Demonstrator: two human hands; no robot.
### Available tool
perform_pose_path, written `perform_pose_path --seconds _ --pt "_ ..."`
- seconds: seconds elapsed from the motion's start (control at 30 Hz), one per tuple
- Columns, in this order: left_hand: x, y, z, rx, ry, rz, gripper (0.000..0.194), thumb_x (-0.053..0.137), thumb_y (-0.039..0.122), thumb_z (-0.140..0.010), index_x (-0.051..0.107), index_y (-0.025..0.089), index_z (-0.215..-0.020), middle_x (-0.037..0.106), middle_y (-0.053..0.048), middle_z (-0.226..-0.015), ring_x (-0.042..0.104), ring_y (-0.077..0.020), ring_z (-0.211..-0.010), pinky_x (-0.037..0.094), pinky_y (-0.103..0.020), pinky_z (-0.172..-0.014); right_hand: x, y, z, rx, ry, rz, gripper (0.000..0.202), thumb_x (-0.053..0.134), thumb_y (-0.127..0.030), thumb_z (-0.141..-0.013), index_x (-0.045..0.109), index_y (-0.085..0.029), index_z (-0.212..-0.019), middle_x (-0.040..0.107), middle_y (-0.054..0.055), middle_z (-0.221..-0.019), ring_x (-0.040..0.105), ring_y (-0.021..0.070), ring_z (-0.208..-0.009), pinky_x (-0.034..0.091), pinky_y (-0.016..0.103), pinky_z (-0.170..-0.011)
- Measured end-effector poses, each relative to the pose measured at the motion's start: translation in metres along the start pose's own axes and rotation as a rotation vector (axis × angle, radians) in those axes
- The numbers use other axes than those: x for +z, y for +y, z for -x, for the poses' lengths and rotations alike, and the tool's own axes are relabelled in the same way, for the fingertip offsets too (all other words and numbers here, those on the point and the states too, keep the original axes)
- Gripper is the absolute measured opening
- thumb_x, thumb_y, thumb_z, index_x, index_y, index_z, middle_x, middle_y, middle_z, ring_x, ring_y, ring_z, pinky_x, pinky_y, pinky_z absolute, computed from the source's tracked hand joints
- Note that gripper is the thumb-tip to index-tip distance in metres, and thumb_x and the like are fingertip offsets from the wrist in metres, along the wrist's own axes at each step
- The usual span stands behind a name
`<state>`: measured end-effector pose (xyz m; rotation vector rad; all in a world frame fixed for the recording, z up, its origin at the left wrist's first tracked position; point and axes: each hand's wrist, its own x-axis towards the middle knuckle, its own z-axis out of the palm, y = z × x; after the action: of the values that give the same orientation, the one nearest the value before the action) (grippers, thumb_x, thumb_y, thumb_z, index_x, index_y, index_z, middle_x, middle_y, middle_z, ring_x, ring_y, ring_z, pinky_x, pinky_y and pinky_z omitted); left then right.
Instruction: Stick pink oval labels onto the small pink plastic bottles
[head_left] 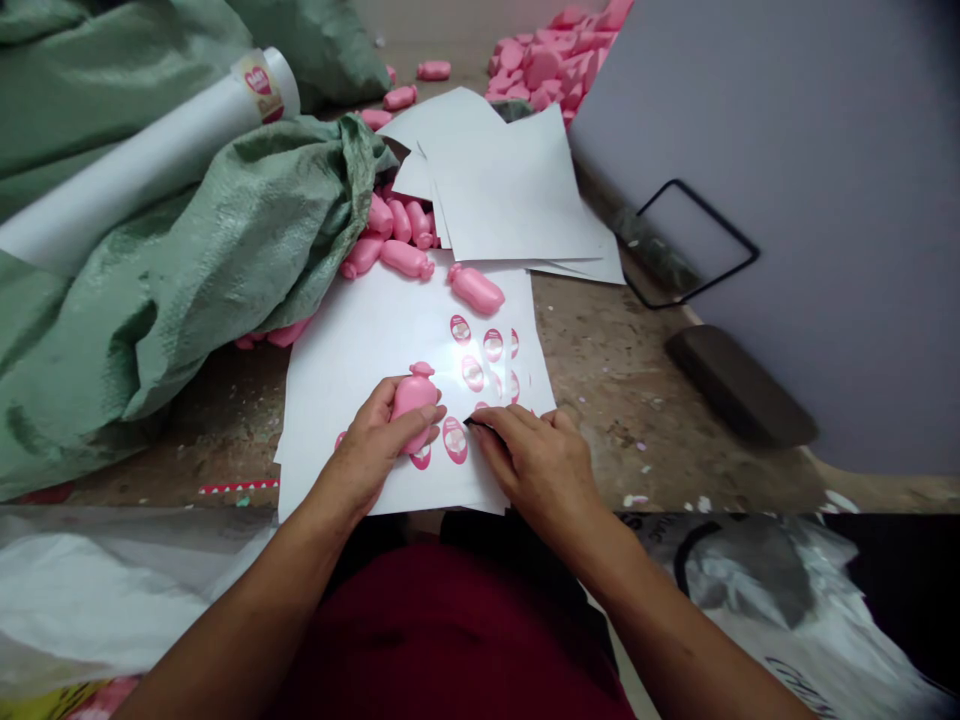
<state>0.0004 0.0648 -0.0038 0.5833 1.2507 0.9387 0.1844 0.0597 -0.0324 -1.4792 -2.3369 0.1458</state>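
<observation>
My left hand [386, 437] is closed around a small pink plastic bottle [415, 398], its neck pointing away from me. Just to the right, my right hand [536, 455] pinches a small dark pointed tool [470, 421]; most of it is hidden by the fingers. The tool's tip is at the edge of an oval pink-and-white sticker [454, 441]. Several such stickers lie on the white sheet [337, 350] beneath both hands. Another pink bottle [477, 288] rests on its side near the sheet's far edge.
A green woven sack [277, 220] spills pink bottles [405, 222] on the left, with a white roll [150, 160] lying on it. Blank white sheets [510, 190] are stacked behind. At right stand a grey panel [810, 200] and a dark rounded case [739, 385]. More pink pieces [547, 65] are heaped far back.
</observation>
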Motion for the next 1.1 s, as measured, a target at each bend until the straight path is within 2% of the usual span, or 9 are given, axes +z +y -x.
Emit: perform_pose_path --seconds 0.23,0.43,0.57,0.77,0.9,1.1 --pt "-0.003 0.0 -0.001 0.007 -0.025 0.004 0.045 0.079 0.032 -0.072 0.062 0.02 -0.111 0.068 -0.01 -0.116 0.066 -0.0249 -0.108 0.052 -0.042 -0.098 0.003 0.0 0.0 0.013 -0.009 -0.005 0.026 0.047 -0.029 -0.101 0.072 -0.021 -0.096 0.077 0.004 -0.083 0.063 0.0179 -0.064 0.031 0.033 -0.069" --pt "-0.003 -0.001 -0.002 0.001 -0.022 0.011 0.043 0.08 0.031 -0.071 0.063 0.019 -0.108 0.065 -0.013 -0.126 0.063 -0.0284 -0.117 0.053 -0.043 -0.099 0.009 0.0 -0.006 0.035 -0.042 -0.128 0.021 0.05 -0.028 -0.1 0.07 -0.021 -0.099 0.078 0.003 -0.088 0.068 0.0188 -0.07 0.032 0.032 -0.068" --pt "-0.003 0.0 -0.001 -0.026 -0.023 0.041 0.046 0.08 0.029 -0.071 0.062 0.019 -0.113 0.068 -0.012 -0.121 0.064 -0.0282 -0.117 0.052 -0.042 -0.1 0.005 0.004 -0.01 0.052 -0.06 -0.183 0.02 0.049 -0.028 -0.099 0.069 -0.023 -0.099 0.079 0.003 -0.091 0.069 0.0193 -0.073 0.033 0.032 -0.068" --pt "-0.005 -0.001 -0.001 -0.027 -0.018 0.076 0.041 0.078 0.027 -0.075 0.062 0.019 -0.112 0.069 -0.012 -0.12 0.066 -0.0266 -0.114 0.052 -0.043 -0.102 -0.006 0.006 -0.006 0.014 -0.043 -0.099 0.023 0.047 -0.027 -0.1 0.07 -0.022 -0.099 0.079 0.005 -0.087 0.065 0.02 -0.068 0.031 0.035 -0.07" --pt "-0.005 -0.002 -0.001 -0.017 -0.025 0.056 0.047 0.081 0.03 -0.071 0.062 0.019 -0.113 0.067 -0.013 -0.122 0.064 -0.0275 -0.116 0.051 -0.043 -0.102 -0.002 0.003 -0.004 0.009 -0.029 -0.06 0.026 0.045 -0.026 -0.1 0.07 -0.022 -0.097 0.079 0.004 -0.087 0.062 0.0186 -0.064 0.029 0.034 -0.07" --pt "-0.003 0.002 0.0 -0.02 -0.026 0.046 0.045 0.08 0.031 -0.071 0.062 0.019 -0.111 0.068 -0.012 -0.121 0.064 -0.0274 -0.115 0.051 -0.042 -0.102 0.004 0.002 -0.004 0.007 -0.009 -0.059 0.023 0.048 -0.025 -0.099 0.07 -0.021 -0.096 0.078 0.002 -0.083 0.064 0.0173 -0.066 0.027 0.033 -0.069"
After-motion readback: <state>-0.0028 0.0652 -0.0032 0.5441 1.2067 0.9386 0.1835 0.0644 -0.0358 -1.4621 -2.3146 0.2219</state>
